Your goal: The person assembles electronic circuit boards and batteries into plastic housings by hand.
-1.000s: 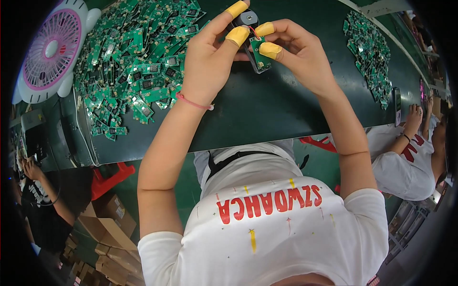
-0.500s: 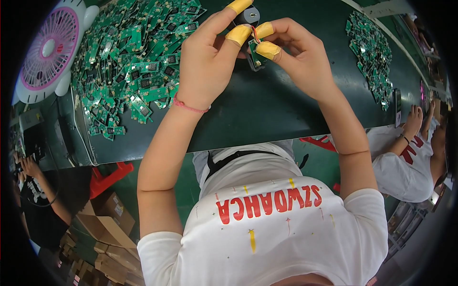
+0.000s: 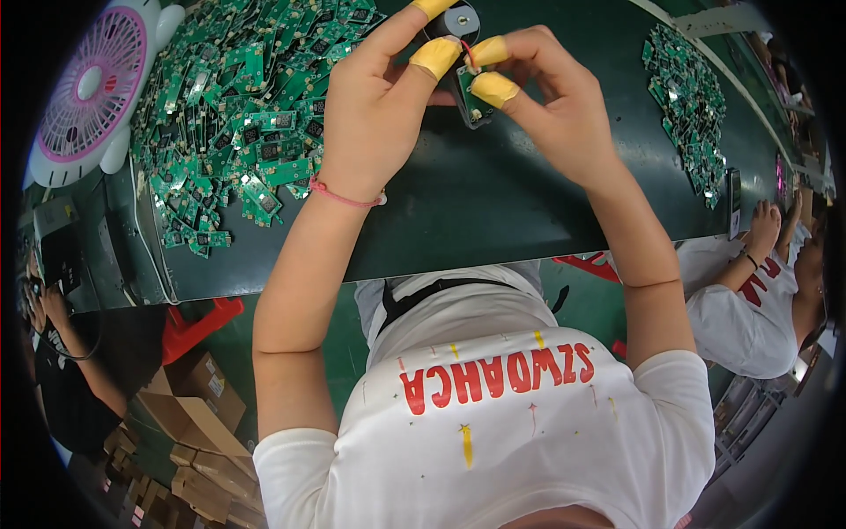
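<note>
Yellow tape or finger covers wrap the thumb and forefinger of both my hands. My left hand point(image 3: 374, 115) is closed on a small round grey motor point(image 3: 461, 19), gripped between thumb and forefinger at the top edge of the view. Thin red wire point(image 3: 468, 55) runs from the motor down toward a green circuit board point(image 3: 476, 108) in a dark frame. The thumb and forefinger of my right hand point(image 3: 564, 106) close around the board's upper end, where the wire meets it. Those fingertips partly hide the joint. Another fingertip shows behind the board's left side.
Loose green circuit boards point(image 3: 256, 123) are heaped at the left of the dark green table point(image 3: 511, 212), with a smaller heap point(image 3: 687, 106) at the right. A white and pink fan point(image 3: 88, 84) stands far left. Co-workers sit at both sides; cardboard boxes point(image 3: 198, 397) lie below left.
Both hands have shifted slightly up and left, carrying the motor and board. The right fingertips still close round the board's upper end. Co-workers' hands at both sides moved a little.
</note>
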The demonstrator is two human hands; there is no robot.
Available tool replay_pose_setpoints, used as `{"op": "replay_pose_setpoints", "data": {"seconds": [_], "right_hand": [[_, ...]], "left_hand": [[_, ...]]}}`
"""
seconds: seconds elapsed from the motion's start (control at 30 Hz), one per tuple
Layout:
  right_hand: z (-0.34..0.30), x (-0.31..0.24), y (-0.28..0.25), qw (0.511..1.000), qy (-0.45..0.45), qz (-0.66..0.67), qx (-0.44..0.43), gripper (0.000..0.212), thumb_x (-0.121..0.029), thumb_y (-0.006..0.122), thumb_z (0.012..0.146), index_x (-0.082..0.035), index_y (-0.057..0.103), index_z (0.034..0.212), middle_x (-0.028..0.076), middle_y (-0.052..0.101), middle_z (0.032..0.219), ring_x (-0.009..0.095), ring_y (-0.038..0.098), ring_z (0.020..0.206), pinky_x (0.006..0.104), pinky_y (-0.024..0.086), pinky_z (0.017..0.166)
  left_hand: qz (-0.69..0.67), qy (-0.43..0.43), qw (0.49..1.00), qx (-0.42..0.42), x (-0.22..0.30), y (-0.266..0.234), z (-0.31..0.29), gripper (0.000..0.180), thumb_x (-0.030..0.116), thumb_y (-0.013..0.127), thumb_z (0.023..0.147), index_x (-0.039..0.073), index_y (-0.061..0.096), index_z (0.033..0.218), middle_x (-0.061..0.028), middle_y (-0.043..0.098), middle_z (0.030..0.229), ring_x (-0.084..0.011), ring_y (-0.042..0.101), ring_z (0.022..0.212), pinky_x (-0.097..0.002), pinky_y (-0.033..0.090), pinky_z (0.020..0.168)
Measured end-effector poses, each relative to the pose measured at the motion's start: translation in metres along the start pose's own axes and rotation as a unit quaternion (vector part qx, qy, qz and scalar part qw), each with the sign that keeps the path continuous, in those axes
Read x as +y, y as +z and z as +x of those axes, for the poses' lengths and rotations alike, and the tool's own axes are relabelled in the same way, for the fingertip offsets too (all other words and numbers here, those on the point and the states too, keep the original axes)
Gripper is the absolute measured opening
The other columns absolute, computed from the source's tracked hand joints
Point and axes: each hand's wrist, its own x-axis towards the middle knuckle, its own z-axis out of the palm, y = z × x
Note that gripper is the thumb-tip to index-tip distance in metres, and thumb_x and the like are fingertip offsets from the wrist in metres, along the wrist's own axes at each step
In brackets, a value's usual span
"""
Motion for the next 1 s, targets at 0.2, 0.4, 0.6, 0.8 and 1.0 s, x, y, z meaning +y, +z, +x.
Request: {"op": "replay_pose_setpoints", "data": {"seconds": [0.2, 0.4, 0.6, 0.8, 1.0], "right_hand": [[0.001, 0.006, -0.005, 0.989, -0.097, -0.11, -0.02, 0.027, -0.004, 0.064, 0.072, -0.004, 0.058, 0.098, 0.005, 0.048, 0.106, 0.014, 0.046, 0.093, 0.0233, 0.037, 0.072], [-0.001, -0.001, -0.003, 0.992, -0.047, -0.114, -0.025, 0.025, -0.006, 0.063, 0.073, -0.005, 0.057, 0.097, 0.004, 0.049, 0.103, 0.015, 0.046, 0.092, 0.0235, 0.037, 0.074], [-0.002, 0.001, -0.006, 0.991, -0.047, -0.124, -0.026, 0.022, -0.005, 0.062, 0.072, -0.005, 0.057, 0.093, 0.004, 0.048, 0.102, 0.014, 0.046, 0.093, 0.0238, 0.037, 0.074], [-0.004, 0.004, 0.003, 0.998, 0.01, -0.051, 0.017, 0.035, -0.004, 0.06, 0.076, -0.004, 0.048, 0.109, 0.004, 0.048, 0.106, 0.012, 0.049, 0.093, 0.0226, 0.039, 0.074], [-0.004, 0.009, 0.009, 0.977, 0.185, 0.104, 0.01, 0.026, -0.012, 0.057, 0.082, 0.002, 0.048, 0.102, 0.008, 0.061, 0.074, 0.011, 0.057, 0.062, 0.024, 0.045, 0.058]], "left_hand": [[-0.086, -0.072, 0.994, -0.002, -0.002, -0.002, 0.001, 0.037, 0.003, 0.044, 0.09, 0.003, 0.043, 0.128, -0.0061, 0.054, 0.112, -0.0114, 0.056, 0.092, -0.0235, 0.052, 0.073], [-0.078, -0.099, 0.992, -0.002, -0.002, -0.001, 0.0, 0.037, 0.005, 0.044, 0.091, 0.004, 0.043, 0.128, -0.0058, 0.054, 0.112, -0.0113, 0.057, 0.091, -0.0231, 0.053, 0.071], [-0.082, -0.107, 0.991, -0.015, -0.001, 0.0, 0.0, 0.038, 0.005, 0.045, 0.091, 0.004, 0.043, 0.128, -0.0058, 0.054, 0.111, -0.0115, 0.057, 0.09, -0.0233, 0.052, 0.072], [-0.088, -0.109, 0.99, 0.0, -0.004, -0.002, 0.004, 0.04, 0.006, 0.045, 0.09, 0.006, 0.041, 0.13, -0.0054, 0.054, 0.112, -0.0114, 0.058, 0.09, -0.0216, 0.052, 0.07], [-0.004, 0.065, 0.998, -0.008, -0.017, 0.004, 0.004, 0.062, 0.001, 0.041, 0.089, 0.009, 0.008, 0.141, -0.0157, 0.05, 0.122, -0.0175, 0.051, 0.106, -0.0314, 0.039, 0.092]]}}
